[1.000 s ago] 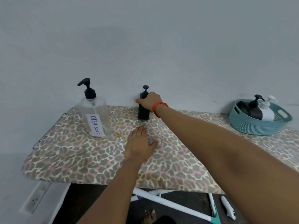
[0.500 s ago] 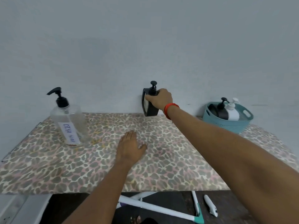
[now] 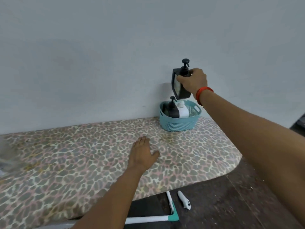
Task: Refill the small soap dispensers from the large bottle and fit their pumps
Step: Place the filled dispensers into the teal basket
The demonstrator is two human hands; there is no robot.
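Observation:
My right hand (image 3: pixel 194 81) grips a small black square soap dispenser (image 3: pixel 178 86) with its black pump on, held in the air just above the teal basket (image 3: pixel 179 123). Inside the basket stand a black dispenser (image 3: pixel 171 109) and a white dispenser (image 3: pixel 183 111), both with pumps. My left hand (image 3: pixel 142 154) rests flat, fingers straight, on the leopard-print board (image 3: pixel 82 154). A blurred clear shape (image 3: pixel 5 154) at the left edge may be the large bottle.
The board's rounded right end lies below the basket, against a pale wall. Under the board, on the dark floor, lie white and teal stand legs (image 3: pixel 171 210) and a small white object (image 3: pixel 184 202).
My right hand lifted the black dispenser off the board and carried it right, over the basket. The view swung right, so the large bottle slid to the left edge. My left hand stayed flat.

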